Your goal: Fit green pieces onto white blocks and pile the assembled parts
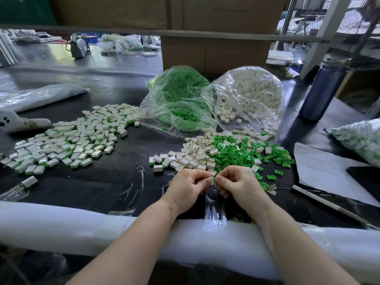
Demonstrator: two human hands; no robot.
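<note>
My left hand (188,185) pinches a small white block (210,180) at the table's front middle. Facing it, my right hand (236,185) pinches a green piece (215,179) held against that block. Just beyond my hands lie loose white blocks (195,157) and a spread of loose green pieces (244,153). A wide pile of assembled parts (72,140) covers the left of the black table (115,182).
Behind stand an open clear bag of green pieces (181,103) and one of white blocks (250,95). A dark blue bottle (322,89), white paper (320,167) and a filled bag (362,138) sit at the right. White foam padding (82,225) lines the front edge.
</note>
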